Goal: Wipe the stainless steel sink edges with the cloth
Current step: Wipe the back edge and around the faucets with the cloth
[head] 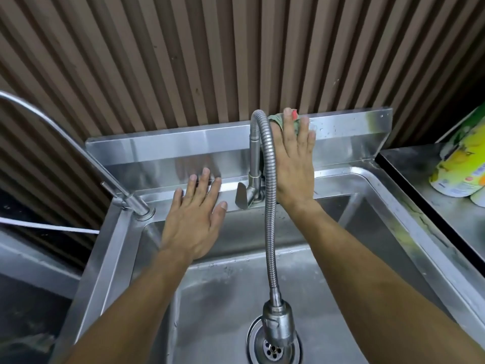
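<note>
Right hand (294,164) flat, pressing crumpled green cloth (278,121) seemingly against the steel sink (162,145) backsplash.

Faucet hose (270,206) arching across mid-basin, tight against right hand (294,164); open rim (409,206) far right.

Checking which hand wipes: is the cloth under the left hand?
No, the cloth is under the right hand; the left hand lies bare.

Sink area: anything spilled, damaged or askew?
Nothing broken. Water drops speckle the backsplash right of the right hand, which presses the cloth there. A dull film streaks the sink along its right rim. The left hand rests flat on the back ledge.
</note>
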Motion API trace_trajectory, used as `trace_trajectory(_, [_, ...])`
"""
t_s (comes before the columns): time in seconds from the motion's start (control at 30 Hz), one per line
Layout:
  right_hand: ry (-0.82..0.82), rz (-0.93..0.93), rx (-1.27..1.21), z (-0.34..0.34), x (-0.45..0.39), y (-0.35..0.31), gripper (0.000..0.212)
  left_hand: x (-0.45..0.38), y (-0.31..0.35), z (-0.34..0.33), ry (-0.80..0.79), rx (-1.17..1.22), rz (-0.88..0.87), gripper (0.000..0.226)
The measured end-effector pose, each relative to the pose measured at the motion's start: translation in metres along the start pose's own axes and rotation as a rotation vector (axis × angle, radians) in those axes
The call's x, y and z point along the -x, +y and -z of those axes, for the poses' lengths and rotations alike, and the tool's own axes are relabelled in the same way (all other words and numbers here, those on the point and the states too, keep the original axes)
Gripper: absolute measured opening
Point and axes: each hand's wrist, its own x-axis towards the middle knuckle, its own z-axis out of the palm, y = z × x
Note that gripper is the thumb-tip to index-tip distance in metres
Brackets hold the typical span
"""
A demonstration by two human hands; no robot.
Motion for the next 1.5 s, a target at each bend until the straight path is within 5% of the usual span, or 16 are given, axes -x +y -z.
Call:
trace_trajectory(0.13, [0.063,-0.06,-0.145,0.004,-0.008,-0.001,0.038,0.0,0.002,-0.003,0.014,-0.005,0.006,0.057])
trace_trajectory(0.3, [0.066,0.039,0.119,-0.008,-0.01,-0.001,0.063,0.0,0.003,-0.006,0.03,-0.024,0.021,0.06])
trace_trajectory(0.53, [0.054,0.181,0.123,0.004,-0.016,0.018,0.049,0.0,0.005,-0.008,0.052,-0.018,0.035,0.06])
trace_trajectory(0.73, [0.171,-0.29,-0.018,0.013,-0.018,0.034,0.05,-0.002,0.006,-0.011,0.064,-0.019,0.053,0.061])
trace_trajectory(0.87, [0.066,0.055,0.049,-0.008,-0.007,-0.006,0.048,-0.002,0.006,-0.013,0.077,-0.041,0.069,0.062])
trace_trajectory(0.97, [0.033,0.333,0.145,0.004,-0.012,0.032,0.046,0.0,0.004,-0.012,0.078,-0.029,0.05,0.061])
trace_trajectory(1.13, [0.208,-0.28,0.018,0.027,-0.018,0.092,0.05,0.0,0.004,-0.017,0.098,-0.039,0.054,0.056])
trace_trajectory(1.2, [0.243,-0.367,-0.046,0.022,-0.021,0.073,0.05,0.0,0.003,-0.02,0.112,-0.045,0.054,0.055])
trace_trajectory(1.4, [-0.005,0.189,-0.003,0.002,0.001,0.011,0.048,0.001,0.002,-0.022,0.152,-0.054,0.033,0.05])
trace_trajectory(1.5, [0.037,0.208,0.161,0.012,-0.008,0.045,0.05,-0.001,0.006,-0.02,0.111,-0.053,0.042,0.053])
